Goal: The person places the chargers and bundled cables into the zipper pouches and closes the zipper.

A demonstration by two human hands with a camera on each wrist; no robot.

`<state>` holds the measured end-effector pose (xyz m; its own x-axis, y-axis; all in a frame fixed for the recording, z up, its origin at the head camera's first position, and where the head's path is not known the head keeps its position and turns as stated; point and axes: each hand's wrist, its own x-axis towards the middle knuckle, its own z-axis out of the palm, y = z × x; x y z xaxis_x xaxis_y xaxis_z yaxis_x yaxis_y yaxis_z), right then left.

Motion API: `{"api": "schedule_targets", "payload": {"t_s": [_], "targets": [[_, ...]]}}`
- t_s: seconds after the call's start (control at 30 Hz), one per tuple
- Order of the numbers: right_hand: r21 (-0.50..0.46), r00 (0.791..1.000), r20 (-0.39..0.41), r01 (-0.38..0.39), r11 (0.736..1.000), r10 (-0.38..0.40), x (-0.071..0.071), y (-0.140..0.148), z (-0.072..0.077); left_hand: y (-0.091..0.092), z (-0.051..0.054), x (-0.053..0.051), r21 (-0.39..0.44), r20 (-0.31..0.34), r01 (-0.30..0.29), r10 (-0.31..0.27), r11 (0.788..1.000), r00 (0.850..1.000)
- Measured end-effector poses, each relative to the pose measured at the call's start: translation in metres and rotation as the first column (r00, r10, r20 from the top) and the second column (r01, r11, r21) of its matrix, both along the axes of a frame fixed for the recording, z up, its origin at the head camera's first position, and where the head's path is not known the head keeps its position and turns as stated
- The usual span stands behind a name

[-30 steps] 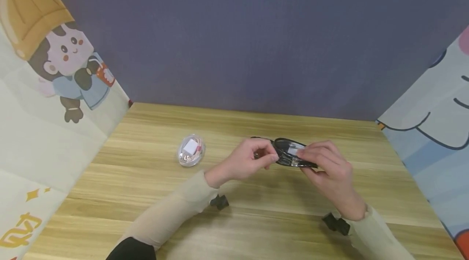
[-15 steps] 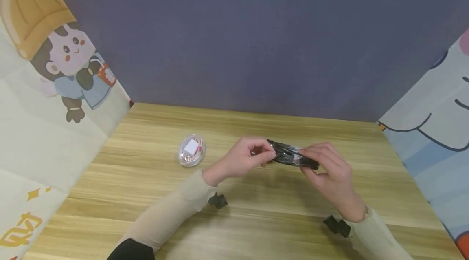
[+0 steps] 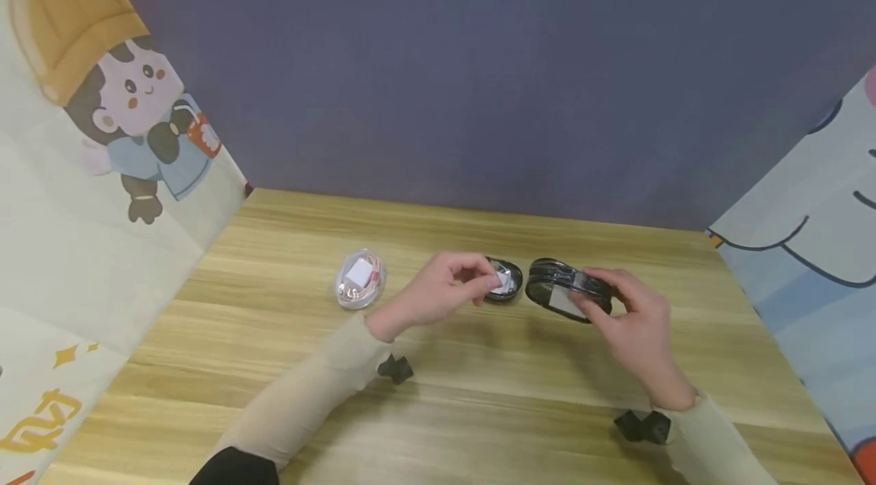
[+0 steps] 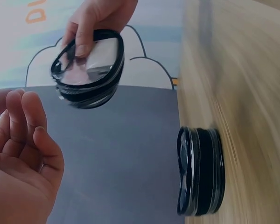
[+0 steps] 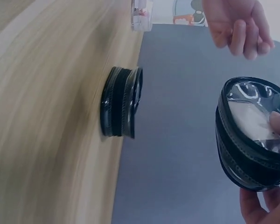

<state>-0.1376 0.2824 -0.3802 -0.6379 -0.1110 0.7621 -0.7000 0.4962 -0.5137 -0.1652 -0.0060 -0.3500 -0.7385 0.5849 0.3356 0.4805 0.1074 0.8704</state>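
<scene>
My right hand (image 3: 636, 318) grips a small oval black zip pouch (image 3: 553, 272) at its right end, above the table, with a clear window over a white item. The right wrist view shows the thumb on the window of this pouch (image 5: 245, 156) and the fingers beneath. To its left, my left hand (image 3: 438, 295) hovers apart from it. In the left wrist view the left hand (image 4: 28, 158) has loosely bent fingers with nothing between them. A second black pouch (image 3: 512, 283) lies on the table behind the left hand, partly hidden by its fingertips in the head view.
A clear oval pouch (image 3: 360, 280) with a white item and a pale cable lies on the wooden table (image 3: 479, 424), left of the hands. A dark blue-grey panel (image 3: 452, 82) stands behind the table, with cartoon-printed sheets at both sides.
My left hand has come off the held pouch's left end and shifted slightly left. My right hand has moved right and tilted that pouch, showing its window. The second pouch has come into sight.
</scene>
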Motion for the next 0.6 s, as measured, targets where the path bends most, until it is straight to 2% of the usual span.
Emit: {"api": "schedule_targets", "payload": {"t_s": [0.23, 0.37, 0.47, 0.6], "targets": [[-0.004, 0.993, 0.106, 0.061, 0.998, -0.061, -0.003, 0.007, -0.007, -0.017, -0.002, 0.0, -0.031, 0.014, -0.04, 0.041, 0.999, 0.999], [-0.043, 0.983, 0.169, 0.084, 0.996, -0.076, 0.002, 0.004, 0.0, -0.027, -0.004, 0.0, -0.064, 0.029, -0.075, 0.077, 0.995, 0.997], [-0.07, 0.967, 0.245, 0.094, 0.993, -0.074, -0.001, 0.01, -0.003, -0.033, -0.004, 0.001, -0.069, 0.034, -0.097, 0.099, 0.993, 0.994], [-0.063, 0.921, 0.377, 0.135, 0.989, -0.101, -0.011, 0.027, -0.022, -0.041, -0.007, 0.001, -0.05, 0.036, -0.107, 0.109, 0.993, 0.993]]}}
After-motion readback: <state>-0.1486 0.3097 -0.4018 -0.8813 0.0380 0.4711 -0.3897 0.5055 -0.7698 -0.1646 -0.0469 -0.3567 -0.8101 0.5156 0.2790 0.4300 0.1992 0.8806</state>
